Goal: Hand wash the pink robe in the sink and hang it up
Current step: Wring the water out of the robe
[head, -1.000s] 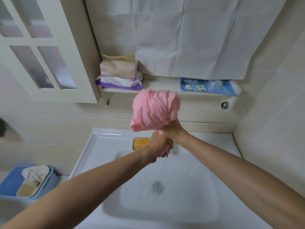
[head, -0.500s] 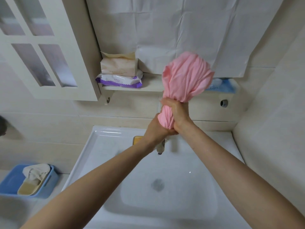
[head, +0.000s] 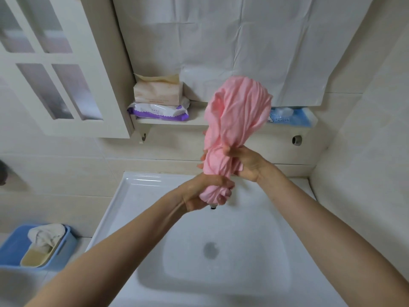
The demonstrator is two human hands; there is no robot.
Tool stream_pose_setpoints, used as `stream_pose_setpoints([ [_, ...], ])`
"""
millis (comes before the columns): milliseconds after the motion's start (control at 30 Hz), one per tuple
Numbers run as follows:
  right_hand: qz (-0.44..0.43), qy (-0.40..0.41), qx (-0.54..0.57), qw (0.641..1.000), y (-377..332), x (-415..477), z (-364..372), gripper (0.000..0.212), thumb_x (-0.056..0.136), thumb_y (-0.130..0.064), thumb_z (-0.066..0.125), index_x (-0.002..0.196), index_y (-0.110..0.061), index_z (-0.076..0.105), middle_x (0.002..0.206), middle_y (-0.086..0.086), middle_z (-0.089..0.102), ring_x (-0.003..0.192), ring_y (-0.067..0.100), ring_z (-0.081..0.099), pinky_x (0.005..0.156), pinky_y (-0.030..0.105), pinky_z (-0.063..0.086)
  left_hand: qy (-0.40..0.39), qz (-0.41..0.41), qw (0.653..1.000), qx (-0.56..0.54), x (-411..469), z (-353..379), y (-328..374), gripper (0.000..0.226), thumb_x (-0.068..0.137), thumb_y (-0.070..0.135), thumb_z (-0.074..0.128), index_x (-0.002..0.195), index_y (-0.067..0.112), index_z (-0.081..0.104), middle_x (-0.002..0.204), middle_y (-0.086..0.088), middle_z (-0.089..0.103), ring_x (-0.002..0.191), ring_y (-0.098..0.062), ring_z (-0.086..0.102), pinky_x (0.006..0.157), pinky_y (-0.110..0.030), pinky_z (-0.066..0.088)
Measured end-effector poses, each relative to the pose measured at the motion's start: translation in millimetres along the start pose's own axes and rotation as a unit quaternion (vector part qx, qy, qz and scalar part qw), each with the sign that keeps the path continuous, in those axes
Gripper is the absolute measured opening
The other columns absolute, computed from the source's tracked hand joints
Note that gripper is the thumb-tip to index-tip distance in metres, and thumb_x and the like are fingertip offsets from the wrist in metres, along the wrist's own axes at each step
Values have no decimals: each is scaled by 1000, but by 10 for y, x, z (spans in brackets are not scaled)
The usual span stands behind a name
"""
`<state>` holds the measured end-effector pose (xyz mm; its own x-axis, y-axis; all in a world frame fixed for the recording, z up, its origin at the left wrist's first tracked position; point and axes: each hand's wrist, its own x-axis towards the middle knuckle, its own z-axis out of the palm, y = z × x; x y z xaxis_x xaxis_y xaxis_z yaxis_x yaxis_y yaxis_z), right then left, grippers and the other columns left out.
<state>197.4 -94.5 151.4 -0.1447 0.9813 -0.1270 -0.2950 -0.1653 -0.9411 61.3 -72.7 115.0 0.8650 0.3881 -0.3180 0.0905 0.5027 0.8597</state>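
The left hand [head: 199, 193] has its fingers curled tight round the lower, twisted end of the pink robe [head: 239, 111]. The right hand [head: 247, 162] grips the same twist just above it, thumb across the cloth. Between them the robe is wrung into a narrow rope; above the right hand it swells into a loose, creased bundle that stands up in front of the wall shelf [head: 199, 121]. The whole robe is held in the air over the back of the white sink [head: 132, 185], clear of the basin, whose drain [head: 211, 250] lies below the forearms. A small metal faucet tip [head: 213, 206] shows just under the left hand. On the shelf a beige tissue pack [head: 158, 91] sits on a purple wipes pack [head: 159, 110], and a blue pack [head: 290, 116] lies to the right, partly behind the robe. A creased white sheet [head: 243, 41] covers the wall above. At the far left, a blue tub [head: 13, 247] holds a crumpled pale cloth [head: 46, 234].
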Motion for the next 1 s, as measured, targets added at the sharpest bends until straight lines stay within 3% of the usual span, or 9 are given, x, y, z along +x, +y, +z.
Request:
stream_pose_setpoints([
  [133,5,-23,1,1000,16,-45,-107,79,12,-41,95,80,-7,74,71,4,69,58,13,62,47,18,46,-28,-29,999,23,-77,82,88,14,67,5,61,76,10,51,63,-2,47,48,-6,40,37,-12,28],
  [267,21,-94,-12,995,51,-33,-34,48,68,-26,74,113,-11,67,119,10,65,105,22,62,90,28,51,20,-63,997,47,-59,129,120,10,71,11,59,75,14,50,60,1,47,45,-5,40,35,-12,29],
  [367,-1,-74,-32,997,144,-38,10,28,74,-14,63,98,-7,74,111,12,69,100,24,65,92,31,50,46,-91,994,27,-57,149,59,17,66,10,61,82,10,55,71,-3,57,48,-7,49,41,-13,38],
  [467,-18,-47,-1,999,271,-53,77,25,65,-12,74,86,1,72,99,21,70,93,35,67,88,40,54,45,-113,993,-1,-117,164,-46,35,66,9,60,101,5,59,101,-14,60,69,-14,65,60,-22,53],
  [567,-27,8,26,999,325,-96,175,15,69,-10,63,74,5,66,75,17,69,65,27,68,63,29,56,11,-80,993,-82,-126,207,-125,43,69,-2,50,111,-2,56,114,-19,61,106,-30,63,84,-51,53],
  [633,-45,44,31,998,310,-112,229,14,69,-10,61,67,4,61,61,13,63,52,20,61,53,24,51,19,-47,996,-78,-108,269,-132,30,71,-7,42,96,-4,59,93,-14,70,92,-25,69,79,-43,55],
  [700,-60,71,5,996,247,-104,272,17,71,-9,66,59,-1,58,53,11,57,47,18,53,51,23,47,55,-39,997,-36,-112,350,-79,15,65,-6,44,74,-1,55,63,-7,67,61,-12,69,56,-22,56],
  [767,-67,94,-28,993,166,-58,309,28,77,-9,69,54,-3,54,49,10,52,44,18,48,49,22,44,88,-33,996,-7,-126,406,12,11,61,-4,45,68,4,48,48,-2,59,39,-5,54,38,-11,38],
  [1000,-94,188,-54,976,29,59,423,34,76,4,72,58,-11,48,39,-2,45,34,10,41,39,19,38,226,12,972,66,-45,418,83,23,40,4,44,61,9,38,57,-7,36,43,-15,30,45,-13,16],
])
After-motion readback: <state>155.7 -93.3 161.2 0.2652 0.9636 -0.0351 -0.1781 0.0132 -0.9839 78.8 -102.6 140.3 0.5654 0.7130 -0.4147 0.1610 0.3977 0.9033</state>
